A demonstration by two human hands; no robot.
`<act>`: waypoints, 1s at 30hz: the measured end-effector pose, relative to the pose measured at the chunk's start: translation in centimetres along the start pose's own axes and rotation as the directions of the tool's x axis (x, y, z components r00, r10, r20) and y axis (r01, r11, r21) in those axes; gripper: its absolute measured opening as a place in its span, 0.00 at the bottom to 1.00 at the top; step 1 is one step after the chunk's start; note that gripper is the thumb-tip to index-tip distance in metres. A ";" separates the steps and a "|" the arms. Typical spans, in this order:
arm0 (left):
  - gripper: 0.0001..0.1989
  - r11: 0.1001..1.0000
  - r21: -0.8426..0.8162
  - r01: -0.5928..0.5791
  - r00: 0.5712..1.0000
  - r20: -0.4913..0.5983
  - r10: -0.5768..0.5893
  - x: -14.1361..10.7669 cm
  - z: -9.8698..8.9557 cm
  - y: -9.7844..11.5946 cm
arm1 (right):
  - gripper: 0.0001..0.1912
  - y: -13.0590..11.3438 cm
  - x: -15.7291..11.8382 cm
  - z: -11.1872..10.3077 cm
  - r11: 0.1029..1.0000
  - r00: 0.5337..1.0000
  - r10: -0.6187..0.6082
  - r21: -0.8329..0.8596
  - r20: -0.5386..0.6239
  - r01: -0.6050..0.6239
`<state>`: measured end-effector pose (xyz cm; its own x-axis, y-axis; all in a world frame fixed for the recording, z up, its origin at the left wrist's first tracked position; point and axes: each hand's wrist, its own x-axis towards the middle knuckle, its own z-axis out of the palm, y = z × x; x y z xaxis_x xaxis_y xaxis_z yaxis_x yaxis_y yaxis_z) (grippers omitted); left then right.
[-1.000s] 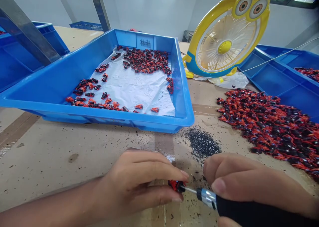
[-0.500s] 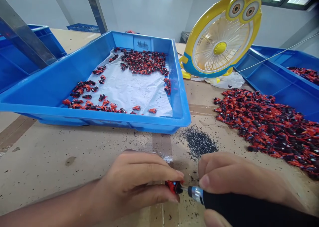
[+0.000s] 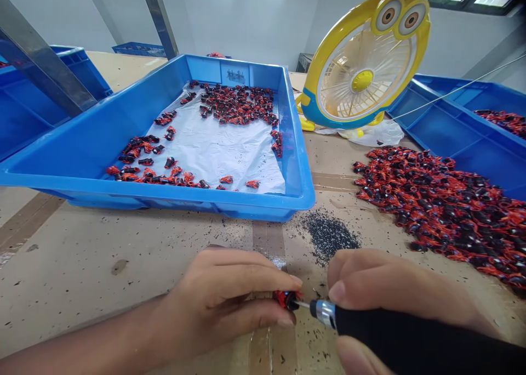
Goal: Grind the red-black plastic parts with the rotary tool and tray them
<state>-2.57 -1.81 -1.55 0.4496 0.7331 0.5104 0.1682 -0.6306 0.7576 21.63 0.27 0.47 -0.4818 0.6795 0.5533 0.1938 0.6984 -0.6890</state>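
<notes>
Between the thumb and fingers of my left hand [image 3: 230, 298] is a small red and black part [image 3: 286, 299], its dark open end facing right. My right hand [image 3: 378, 287] grips a black handheld tool [image 3: 411, 331] with a silver collar. The tool's thin metal tip meets the dark end of the part; how deep it reaches is hidden. Both hands are low over the table, in front of a blue tray [image 3: 184, 191].
Many similar parts lie on a white sheet [image 3: 217, 147] inside the tray. A large pile of parts [image 3: 444, 210] spreads at the right, beside blue bins [image 3: 456, 128]. Black shavings [image 3: 331, 235] dot the table [image 3: 82, 265]. A yellow fan [image 3: 362, 81] stands behind.
The view has shifted very slightly. My left hand still pinches the part and my right hand still holds the tool at it; the part looks slightly turned.
</notes>
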 end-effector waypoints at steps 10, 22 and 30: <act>0.10 0.999 0.016 0.027 1.000 0.010 -0.027 0.1 0.3 -0.3 | 0.06 -0.4 -0.2 -0.7 0.992 0.996 0.041 -0.120 0.081 -0.031; 0.09 0.998 -0.027 0.055 0.998 0.017 -0.054 0.1 0.4 -0.2 | 0.06 -0.1 0.3 0.6 0.989 0.999 0.035 -0.142 -0.025 -0.038; 0.10 0.992 -0.089 0.087 0.993 -0.067 -0.093 -0.3 1.1 -0.7 | 0.11 0.2 -0.6 0.0 0.990 0.986 0.088 0.122 -0.138 -0.071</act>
<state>-1.85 -1.89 -2.70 0.3719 0.8039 0.4641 0.1275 -0.5395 0.8323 21.97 0.03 0.01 -0.3399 0.7630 0.5498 0.1224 0.6155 -0.7786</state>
